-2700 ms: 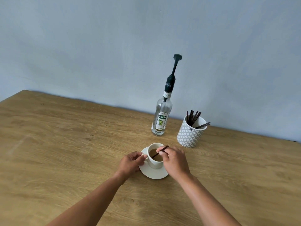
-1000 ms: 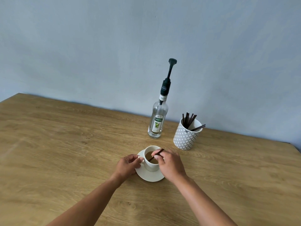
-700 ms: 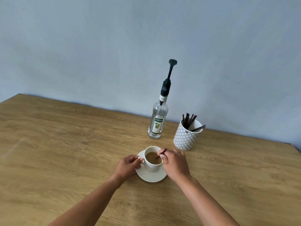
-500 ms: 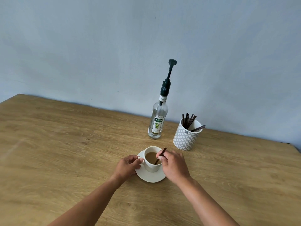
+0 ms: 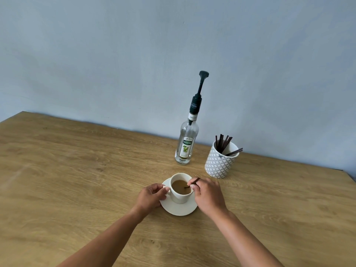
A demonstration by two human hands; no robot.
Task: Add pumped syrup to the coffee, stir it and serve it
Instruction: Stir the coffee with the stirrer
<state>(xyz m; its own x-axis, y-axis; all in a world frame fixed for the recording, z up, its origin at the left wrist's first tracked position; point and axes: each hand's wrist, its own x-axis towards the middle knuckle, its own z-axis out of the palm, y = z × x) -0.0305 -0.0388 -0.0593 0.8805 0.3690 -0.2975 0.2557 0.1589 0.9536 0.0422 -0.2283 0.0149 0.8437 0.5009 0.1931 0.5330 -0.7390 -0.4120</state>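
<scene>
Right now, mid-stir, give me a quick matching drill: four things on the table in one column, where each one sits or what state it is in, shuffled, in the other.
Column one:
1. syrup bottle
2. stir stick
3. cup
4. patterned holder

Column two:
A. standing on the saucer, steadied at its handle by the left hand
B. by the wall, pump up, untouched
C. filled with spare dark sticks, right of the bottle
D. pinched in the right hand, tip in the coffee

Pairs: 1-B, 2-D, 3-A, 4-C
</scene>
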